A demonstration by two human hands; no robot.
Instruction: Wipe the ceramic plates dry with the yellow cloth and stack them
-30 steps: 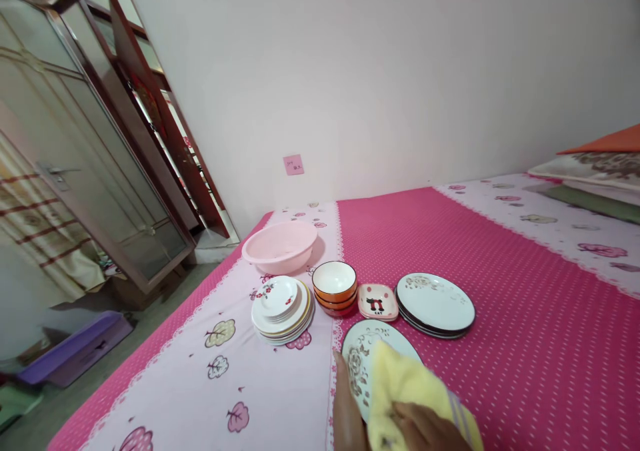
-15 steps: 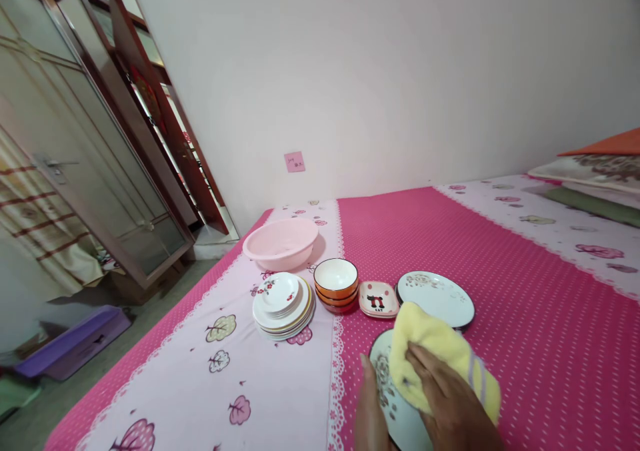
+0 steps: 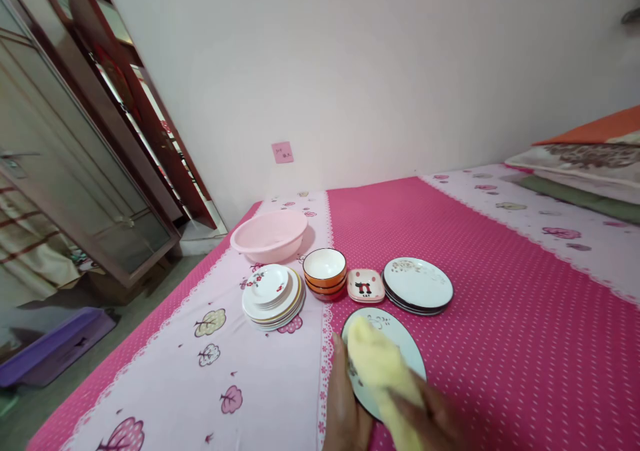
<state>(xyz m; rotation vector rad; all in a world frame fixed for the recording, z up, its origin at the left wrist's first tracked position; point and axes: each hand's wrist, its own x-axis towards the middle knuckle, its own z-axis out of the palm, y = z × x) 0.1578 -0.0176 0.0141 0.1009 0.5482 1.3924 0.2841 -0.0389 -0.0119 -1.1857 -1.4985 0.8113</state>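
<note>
An oval plate (image 3: 403, 344) with a dark rim and brown flower print is tilted up in front of me. My left hand (image 3: 345, 397) grips its left edge, the thumb along the rim and the other fingers hidden beneath. A yellow cloth (image 3: 377, 364) lies against the plate's face, bunched in my right hand (image 3: 430, 414), which is smeared by motion. Just beyond is a stack of similar oval plates (image 3: 420, 283). Left of that stack sit small square cat-print dishes (image 3: 365, 284) and stacked orange bowls (image 3: 325, 267).
Round white plates (image 3: 270, 291) are stacked left of the bowls, with a pink basin (image 3: 270, 236) behind them near the wall. Folded bedding (image 3: 590, 161) lies at the far right of the pink-and-white bedspread (image 3: 280, 384). A purple tub (image 3: 55, 351) stands on the floor at left.
The cloth has moved across the plate toward its left side, uncovering the plate's far and right parts. The view has shifted slightly, and the rear plate stack is now unobstructed.
</note>
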